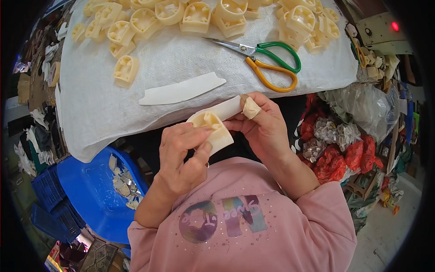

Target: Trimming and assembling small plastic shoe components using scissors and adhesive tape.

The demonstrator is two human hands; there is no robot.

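Observation:
My left hand (177, 149) grips a cream, hollow, D-shaped plastic piece that looks like a shoe heel (218, 135), its open side with inner posts facing up. Around its far side lies a white strip (223, 109), and the strip's right end is pinched in my right hand (265, 121). Beige tape wraps my right thumb. Beyond my hands, a second white strip (183, 88) rests flat on the white-covered table (95, 106). Scissors (267, 63) with one green and one orange handle lie behind my right hand, blades pointing left.
Many similar cream heels (195, 17) are heaped along the table's far side, with one (126, 71) nearer on the left. A blue tub (90, 190) holding scraps stands at lower left, beside dark blue baskets (50, 188). Red plastic bags (331, 163) and clear bags (362, 111) crowd the right.

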